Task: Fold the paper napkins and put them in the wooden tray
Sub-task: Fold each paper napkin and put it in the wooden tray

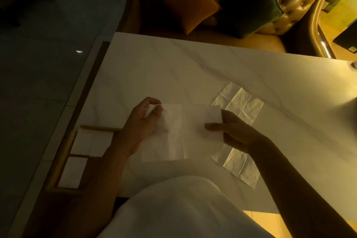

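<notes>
A white paper napkin (pixel 179 137) lies spread on the marble table (pixel 173 67) in front of me. My left hand (pixel 141 121) pinches its far left corner and lifts it. My right hand (pixel 233 131) pinches the far right corner, which curls up off the table. Under and to the right of it lies another unfolded napkin (pixel 243 106), lit brighter. At the table's left edge stands the wooden tray (pixel 63 150), with a folded napkin (pixel 90 143) in its far part and a smaller folded one (pixel 72 172) nearer me.
Beyond the table stands a tufted golden sofa (pixel 289 15) with an orange cushion (pixel 189 6) and a dark green cushion (pixel 251 6). A wooden side surface with a dark box (pixel 345 38) is at the far right. Dark floor lies to the left.
</notes>
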